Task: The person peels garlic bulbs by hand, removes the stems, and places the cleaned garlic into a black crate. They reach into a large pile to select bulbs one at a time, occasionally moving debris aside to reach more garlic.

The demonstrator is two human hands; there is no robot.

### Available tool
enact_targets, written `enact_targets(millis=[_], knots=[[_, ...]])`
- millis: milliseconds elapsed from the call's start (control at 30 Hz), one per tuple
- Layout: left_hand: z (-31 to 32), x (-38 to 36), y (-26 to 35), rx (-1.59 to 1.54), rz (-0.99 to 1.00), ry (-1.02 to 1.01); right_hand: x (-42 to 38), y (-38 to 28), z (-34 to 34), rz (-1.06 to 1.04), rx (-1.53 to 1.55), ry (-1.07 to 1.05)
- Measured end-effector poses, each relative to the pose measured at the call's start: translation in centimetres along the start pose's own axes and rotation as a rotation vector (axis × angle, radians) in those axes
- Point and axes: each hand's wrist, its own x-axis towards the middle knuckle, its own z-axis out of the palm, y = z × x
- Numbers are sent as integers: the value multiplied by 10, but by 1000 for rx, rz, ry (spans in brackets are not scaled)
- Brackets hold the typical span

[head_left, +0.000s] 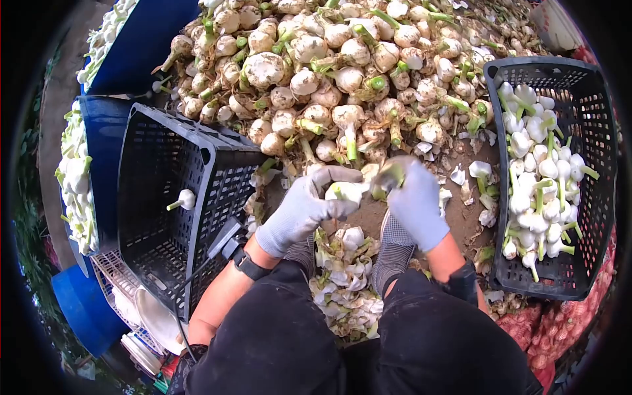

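My left hand (306, 207), in a grey glove, is closed around a white garlic bulb (345, 192) above the ground between my feet. Close to its right is my gloved right hand (415, 197), curled and blurred by motion. Something greenish shows at its fingertips, too smeared to name. Just beyond both hands rises a big heap of soil-stained garlic bulbs (316, 79) with cut green stems. Below them, loose white peelings (349, 276) lie between my shoes.
At the right, a black crate (497, 250) holds many cleaned bulbs. The left black crate (197, 217) is tilted, with one bulb (186, 199) inside. Blue containers (108, 158) of garlic line the far left. Red net sacks (559, 322) lie at the lower right.
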Motion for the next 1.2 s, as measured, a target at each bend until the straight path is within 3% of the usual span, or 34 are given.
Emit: enact_targets(millis=[67,133,200,267,333,433,533,633,667,733,767,800,867,900,933,1000,1100,1167,1200], knots=[[9,0,5,161,-77,31,11,8,-7,80,54,8],[6,2,-1,271,143,32,13,12,-7,163,353,-389],[1,5,0,218,135,11,1,11,-4,189,1106,-678],[-7,10,-8,633,348,-73,-2,-11,-4,183,884,-544],[4,6,-8,579,344,31,-1,-11,0,253,905,-543],[4,-3,2,75,53,193,-5,-6,1,290,1086,-449],[-2,-4,2,-379,149,10,-18,13,-11,136,1244,-252],[-11,-2,3,-531,221,18,-23,36,-16,501,1409,-50],[-13,0,5,-545,229,22,-27,40,-9,497,1406,-39],[5,11,23,-419,319,12,-50,55,10,206,845,-274],[25,16,45,-234,183,-21,-58,42,11,18,681,-432],[56,12,70,-49,279,-250,-61,23,14,-173,507,-588],[82,11,107,83,318,-308,-63,0,10,-203,738,-802],[69,17,113,105,507,-242,-49,-15,-17,10,851,-884],[53,22,118,130,702,-178,-35,-1,-14,-220,433,-575],[36,19,116,78,619,110,-11,11,-25,-111,-24,-44],[22,25,75,37,369,153,37,12,-15,-28,-307,127],[15,32,46,177,242,178,63,33,16,-28,-232,82],[9,36,37,310,209,209,65,21,-4,74,45,91]])
